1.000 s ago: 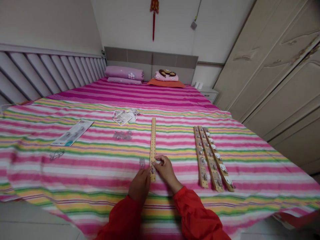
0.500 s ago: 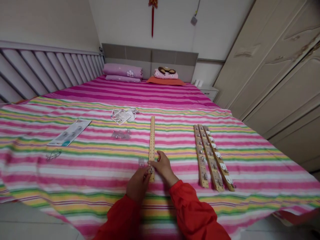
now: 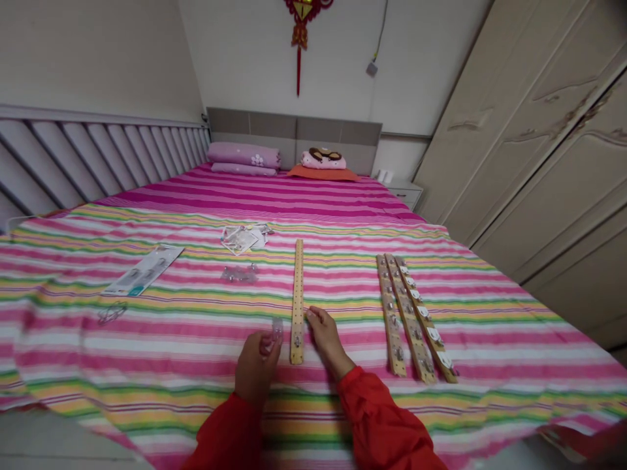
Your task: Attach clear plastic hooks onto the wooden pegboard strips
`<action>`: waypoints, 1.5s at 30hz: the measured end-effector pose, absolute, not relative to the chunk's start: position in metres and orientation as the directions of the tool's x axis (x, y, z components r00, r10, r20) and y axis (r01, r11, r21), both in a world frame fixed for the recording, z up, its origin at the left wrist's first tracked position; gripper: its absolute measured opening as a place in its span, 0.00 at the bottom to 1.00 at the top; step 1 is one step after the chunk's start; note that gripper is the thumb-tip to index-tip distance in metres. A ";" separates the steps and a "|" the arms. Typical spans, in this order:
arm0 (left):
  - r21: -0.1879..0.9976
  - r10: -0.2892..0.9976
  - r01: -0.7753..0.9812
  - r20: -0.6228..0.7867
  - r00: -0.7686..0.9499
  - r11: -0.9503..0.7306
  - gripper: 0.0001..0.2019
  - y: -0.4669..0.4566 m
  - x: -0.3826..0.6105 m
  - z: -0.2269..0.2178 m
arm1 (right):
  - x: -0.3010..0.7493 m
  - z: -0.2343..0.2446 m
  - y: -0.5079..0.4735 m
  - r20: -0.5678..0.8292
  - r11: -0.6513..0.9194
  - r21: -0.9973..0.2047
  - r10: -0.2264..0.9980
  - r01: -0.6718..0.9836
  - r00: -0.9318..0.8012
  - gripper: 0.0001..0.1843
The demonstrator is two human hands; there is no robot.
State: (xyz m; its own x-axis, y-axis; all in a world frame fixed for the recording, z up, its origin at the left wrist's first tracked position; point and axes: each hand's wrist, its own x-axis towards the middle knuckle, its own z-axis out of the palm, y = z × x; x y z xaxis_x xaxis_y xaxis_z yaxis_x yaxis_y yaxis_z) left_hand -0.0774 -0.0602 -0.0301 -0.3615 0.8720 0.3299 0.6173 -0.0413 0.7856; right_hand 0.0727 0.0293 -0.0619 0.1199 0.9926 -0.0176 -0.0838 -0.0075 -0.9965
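A long wooden strip (image 3: 297,294) full of small holes lies lengthwise on the striped bedspread (image 3: 441,339), with one metal fitting near its close end. My right hand (image 3: 326,338) rests against the strip's right edge, fingers curled on it. My left hand (image 3: 255,364) sits just left of the strip, fingers pinched at a small clear plastic packet (image 3: 277,328). Both sleeves are red.
Three more wooden strips (image 3: 411,316) with metal and white fittings lie side by side to the right. A printed card (image 3: 144,269), clear packets (image 3: 242,236) and loose metal parts (image 3: 239,274) lie to the left. A wardrobe (image 3: 543,143) stands at right; pillows (image 3: 243,156) at the headboard.
My left hand has drawn back leftward off the strip's near end to the clear packet. The right hand stays at the strip's edge. The view has tilted up slightly.
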 end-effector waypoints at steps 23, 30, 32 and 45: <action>0.491 0.672 0.685 0.740 -0.004 -0.537 0.07 -0.048 -0.093 0.012 | 0.075 0.003 -0.008 -0.134 -0.228 -0.882 0.960 -0.413 -0.245 0.21; 0.293 0.572 0.821 0.819 0.049 -0.490 0.08 -0.048 -0.082 0.003 | 0.069 0.006 -0.022 -0.136 -0.225 -0.877 0.964 -0.426 -0.229 0.16; 0.252 0.585 0.839 0.806 0.094 -0.482 0.09 -0.047 -0.078 0.002 | 0.067 0.007 -0.021 -0.131 -0.210 -0.876 0.970 -0.434 -0.206 0.16; 0.820 0.836 0.461 0.487 -0.251 -0.340 0.09 -0.022 -0.076 0.009 | 0.089 -0.005 0.035 -0.146 -0.206 -0.909 0.972 -0.363 -0.185 0.17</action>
